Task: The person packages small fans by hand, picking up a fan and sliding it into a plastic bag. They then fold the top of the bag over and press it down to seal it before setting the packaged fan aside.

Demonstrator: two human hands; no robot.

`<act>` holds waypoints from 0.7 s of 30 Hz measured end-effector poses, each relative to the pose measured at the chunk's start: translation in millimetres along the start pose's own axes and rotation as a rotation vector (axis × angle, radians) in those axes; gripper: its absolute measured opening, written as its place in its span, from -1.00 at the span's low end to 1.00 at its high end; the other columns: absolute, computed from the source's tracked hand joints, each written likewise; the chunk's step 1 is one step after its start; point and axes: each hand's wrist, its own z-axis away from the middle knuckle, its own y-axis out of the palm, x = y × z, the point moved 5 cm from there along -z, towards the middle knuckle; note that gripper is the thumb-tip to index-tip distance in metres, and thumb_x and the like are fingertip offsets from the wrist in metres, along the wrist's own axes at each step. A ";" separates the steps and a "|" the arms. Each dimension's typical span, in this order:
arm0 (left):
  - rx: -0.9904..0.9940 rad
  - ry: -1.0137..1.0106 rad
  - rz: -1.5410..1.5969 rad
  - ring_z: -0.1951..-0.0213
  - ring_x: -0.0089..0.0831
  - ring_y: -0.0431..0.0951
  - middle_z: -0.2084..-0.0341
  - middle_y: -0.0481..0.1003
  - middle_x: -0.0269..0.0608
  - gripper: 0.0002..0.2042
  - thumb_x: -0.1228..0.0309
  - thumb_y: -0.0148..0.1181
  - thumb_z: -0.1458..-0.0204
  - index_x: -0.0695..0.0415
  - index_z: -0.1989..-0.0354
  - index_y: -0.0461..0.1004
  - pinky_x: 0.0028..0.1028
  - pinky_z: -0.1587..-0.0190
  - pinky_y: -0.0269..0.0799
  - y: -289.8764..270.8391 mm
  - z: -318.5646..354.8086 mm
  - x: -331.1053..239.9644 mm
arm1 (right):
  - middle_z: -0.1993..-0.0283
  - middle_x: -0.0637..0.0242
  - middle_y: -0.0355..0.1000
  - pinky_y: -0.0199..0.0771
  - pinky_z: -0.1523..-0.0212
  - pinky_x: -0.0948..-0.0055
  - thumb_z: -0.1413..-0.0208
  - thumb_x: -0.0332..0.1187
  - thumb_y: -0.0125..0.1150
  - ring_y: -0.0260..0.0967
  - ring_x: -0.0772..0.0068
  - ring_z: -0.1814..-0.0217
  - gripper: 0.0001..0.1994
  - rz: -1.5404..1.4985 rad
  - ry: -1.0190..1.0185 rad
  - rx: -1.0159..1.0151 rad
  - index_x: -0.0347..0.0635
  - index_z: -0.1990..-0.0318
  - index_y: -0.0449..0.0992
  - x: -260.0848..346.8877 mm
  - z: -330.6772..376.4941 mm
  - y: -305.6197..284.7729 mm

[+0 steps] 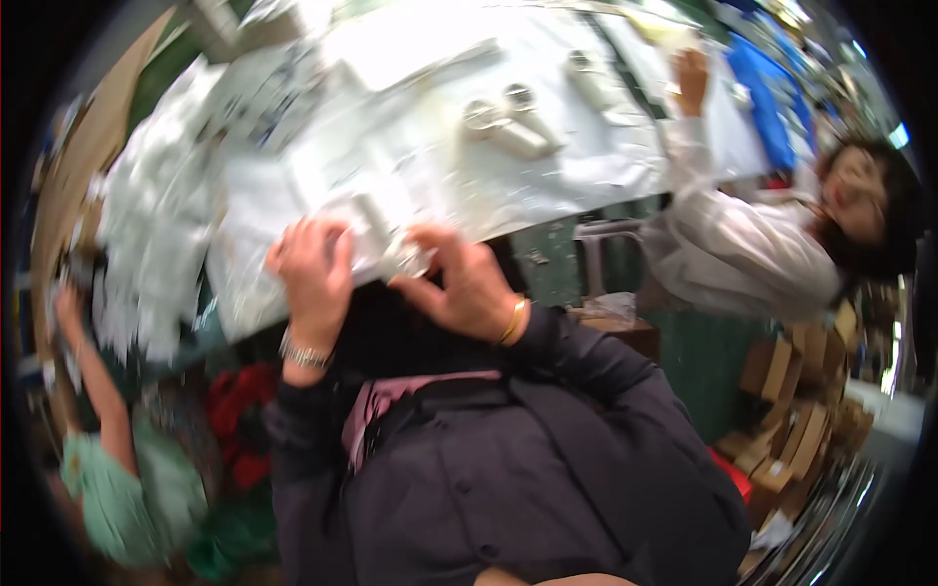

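White paper covers most of the counter (586, 176), and your two hands meet at its near edge, centre of frame. Left hand (315, 273) (metal watch on the wrist) has its fingers curled over the edge of a white sheet (264, 254); looks like it's pressing or gripping the sheet, but blur hides the fingertips. Right hand (467, 283) (gold bangle) is curled w/ thumb and fingers closing round the shiny end of a small white roll (386, 234).

The roll sits between the hands, just above them in the frame. Its long axis runs from upper left down to lower right, near end pointing at your right hand, so the right hand is the nearer one and already touching; the left is just beside the roll's body.

Further up, centre-right of frame, three more white rolls (508, 122) lie on the counter, well apart from your hands, open ends facing upper left. A loose pile of white papers (156, 225) spreads at left. Another person in a white sleeve (703, 215) reaches onto the counter at upper right; a third person in green (107, 488) is at lower left.
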 end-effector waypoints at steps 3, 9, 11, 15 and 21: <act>0.033 0.020 0.023 0.02 -0.26 0.56 0.20 0.59 -0.32 -0.93 0.36 0.25 -0.25 -0.02 0.15 0.59 -0.16 -0.21 0.14 7.8 -0.1 -5.5 | 0.01 0.11 0.57 0.59 0.33 0.24 -0.12 -0.27 0.61 0.58 0.14 0.36 -0.38 -0.040 -0.042 -0.068 -0.19 -0.23 0.37 2.1 4.1 -8.1; 0.052 0.045 0.015 0.02 -0.27 0.55 0.19 0.59 -0.31 -0.92 0.35 0.23 -0.30 0.03 0.15 0.59 -0.19 -0.19 0.14 10.5 1.7 -2.9 | -0.10 -0.02 0.52 0.59 0.03 0.11 -0.16 -0.27 0.53 0.58 -0.14 0.02 -0.39 -0.072 -0.089 -0.046 -0.21 -0.23 0.29 1.6 5.9 -0.8; 0.061 0.025 0.005 0.02 -0.27 0.54 0.19 0.58 -0.31 -0.92 0.35 0.22 -0.30 0.04 0.15 0.58 -0.19 -0.19 0.13 10.0 0.2 -4.6 | -0.12 -0.02 0.51 0.59 0.03 0.11 -0.16 -0.28 0.53 0.58 -0.14 0.01 -0.40 -0.060 -0.088 -0.056 -0.21 -0.23 0.28 1.6 6.6 -2.9; 0.082 0.016 0.011 0.03 -0.28 0.53 0.20 0.57 -0.31 -0.91 0.35 0.22 -0.30 0.06 0.16 0.57 -0.20 -0.18 0.12 12.2 -4.2 -5.2 | -0.12 0.00 0.49 0.58 0.02 0.10 -0.16 -0.29 0.51 0.57 -0.14 0.01 -0.41 -0.076 -0.096 -0.055 -0.22 -0.20 0.26 0.5 5.4 -3.6; 0.076 0.012 -0.011 0.02 -0.29 0.53 0.20 0.57 -0.31 -0.90 0.34 0.22 -0.30 0.06 0.16 0.57 -0.20 -0.19 0.12 12.8 -2.1 -2.6 | -0.05 0.04 0.48 0.56 0.03 0.09 -0.15 -0.29 0.51 0.56 -0.15 0.02 -0.43 -0.085 -0.101 -0.066 -0.22 -0.17 0.27 4.2 4.8 -4.3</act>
